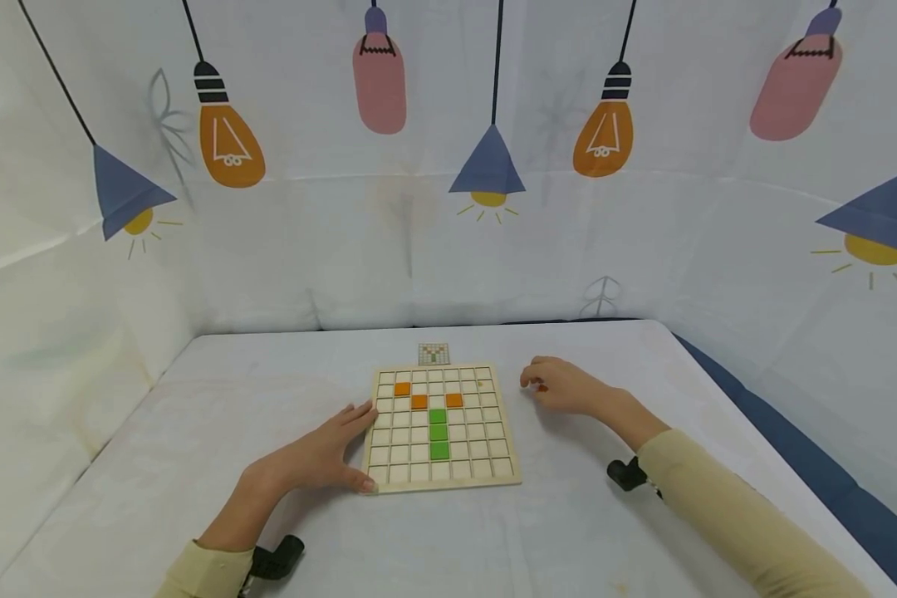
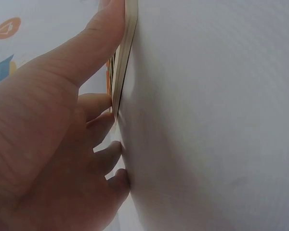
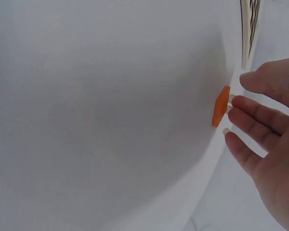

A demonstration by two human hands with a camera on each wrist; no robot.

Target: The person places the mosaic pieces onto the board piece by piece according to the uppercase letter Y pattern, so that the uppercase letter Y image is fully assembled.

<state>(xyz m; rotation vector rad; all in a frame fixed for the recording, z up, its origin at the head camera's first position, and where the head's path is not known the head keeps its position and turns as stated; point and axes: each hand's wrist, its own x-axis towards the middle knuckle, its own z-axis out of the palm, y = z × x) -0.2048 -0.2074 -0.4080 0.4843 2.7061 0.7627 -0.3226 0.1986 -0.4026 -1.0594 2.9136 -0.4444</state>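
Note:
A light wooden grid board (image 1: 404, 473) lies on the white table. Three orange tiles (image 1: 419, 402) and a column of three green tiles (image 1: 438, 432) sit in its squares. My left hand (image 1: 336, 453) is spread along the board's left side, thumb at the near corner and fingertips at the edge. In the left wrist view, its thumb lies against the board's side. To the right of the board, my right hand (image 1: 568, 386) is low over the table. A loose orange tile (image 3: 221, 107) is right at its fingertips, with the thumb (image 3: 265, 79) apart from it.
A small printed card (image 1: 433, 355) with a grid pattern lies just behind the board. The table (image 1: 217, 407) is backed by a white cloth (image 1: 306, 249) printed with lamps. Black wrist cameras (image 1: 276, 558) hang below both wrists.

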